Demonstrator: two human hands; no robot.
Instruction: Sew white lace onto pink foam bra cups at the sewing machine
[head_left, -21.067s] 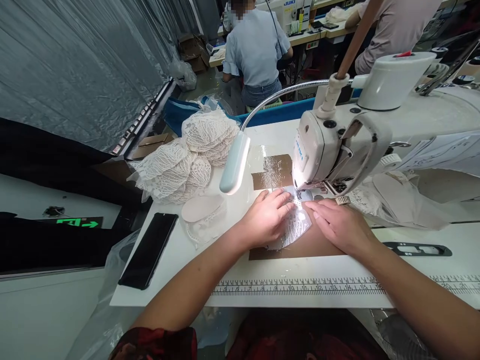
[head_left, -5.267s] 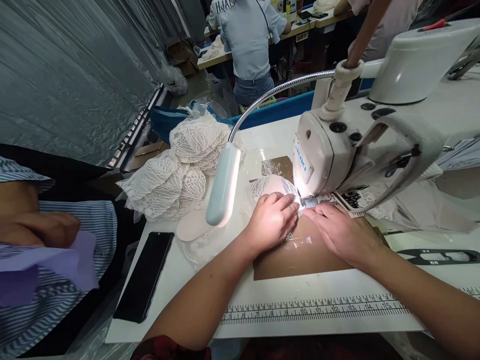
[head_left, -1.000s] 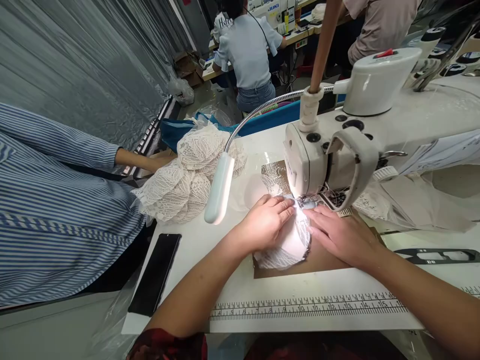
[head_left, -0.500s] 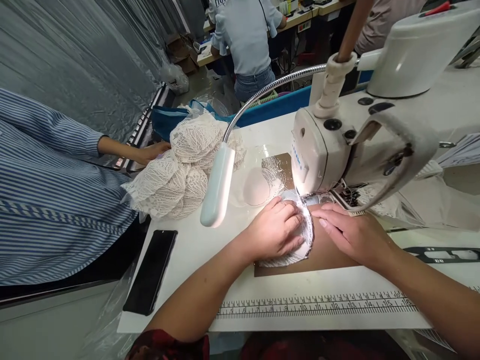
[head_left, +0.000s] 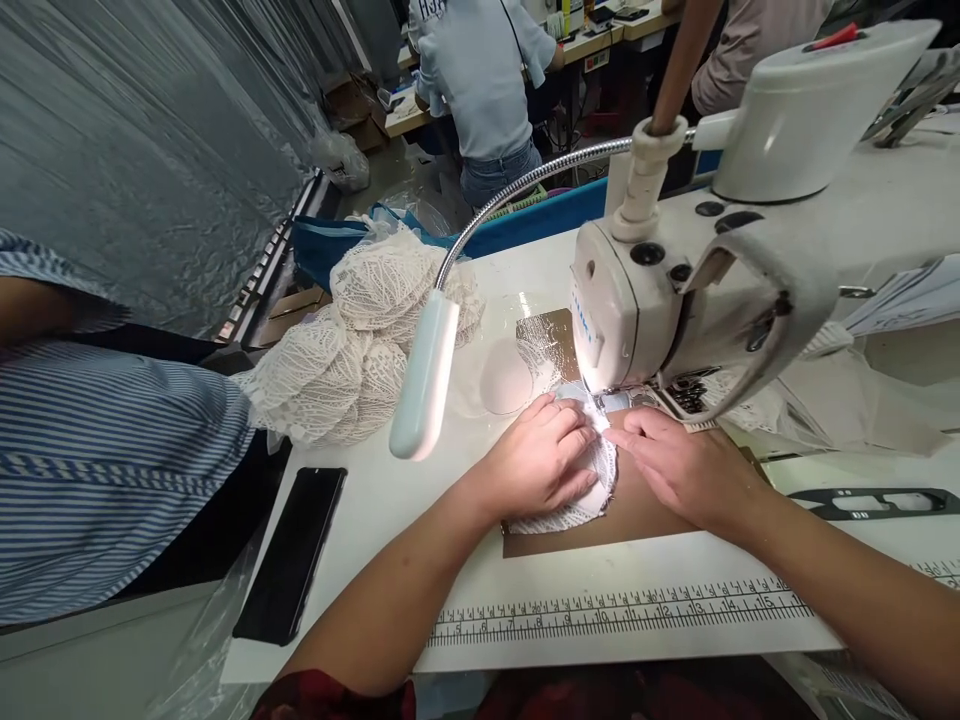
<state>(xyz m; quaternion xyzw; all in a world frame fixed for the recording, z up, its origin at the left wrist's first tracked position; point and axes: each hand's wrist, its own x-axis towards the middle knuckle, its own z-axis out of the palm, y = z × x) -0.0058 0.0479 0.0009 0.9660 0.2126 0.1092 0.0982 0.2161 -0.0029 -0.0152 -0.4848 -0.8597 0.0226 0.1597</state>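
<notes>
A white lace-covered bra cup (head_left: 602, 478) with a dark, rough edge lies under the sewing machine head (head_left: 619, 300), its upper end at the lit needle area. My left hand (head_left: 544, 455) is laid over the cup with bent fingers, holding it down on the brown machine plate (head_left: 637, 510). At the cup's right edge, just in front of the needle, my right hand (head_left: 675, 460) reaches in with its index finger stretched out and the fingertip on the edge. Its other fingers are partly bent and rest over the plate. My left fingers cover part of the cup.
A lamp (head_left: 424, 380) on a bendy metal neck hangs left of my hands. Behind it are piled lace cups (head_left: 322, 370) and one smooth round pad (head_left: 506, 377). A black phone (head_left: 292, 555) lies at the left, near a person in a striped shirt (head_left: 112, 450). A printed ruler (head_left: 600, 618) runs along the front.
The cup has shifted slightly under my left hand, and my right fingertip has come onto its edge. The striped-shirt person's hand has left the lace pile. The whole view has shifted a little.
</notes>
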